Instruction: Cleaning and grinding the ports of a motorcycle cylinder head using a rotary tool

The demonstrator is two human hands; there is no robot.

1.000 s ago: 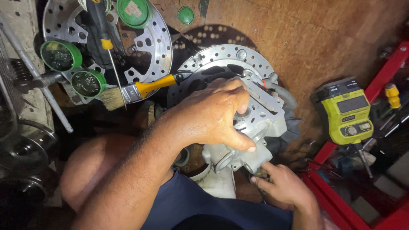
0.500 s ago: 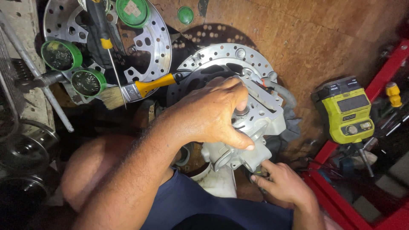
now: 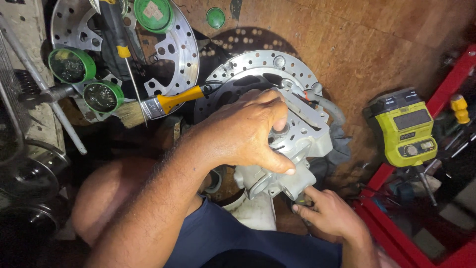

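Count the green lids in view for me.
4: two lids by the brush, one on the upper disc, a small one on the wood. More may be hidden.

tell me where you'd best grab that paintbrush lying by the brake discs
Probably the yellow handle of the paintbrush, coming from above. It lies flat and bare between the discs, while the bristle end points left toward the green cups. The left hand is nearest.

Bright centre, dark edges, perhaps slight blur.
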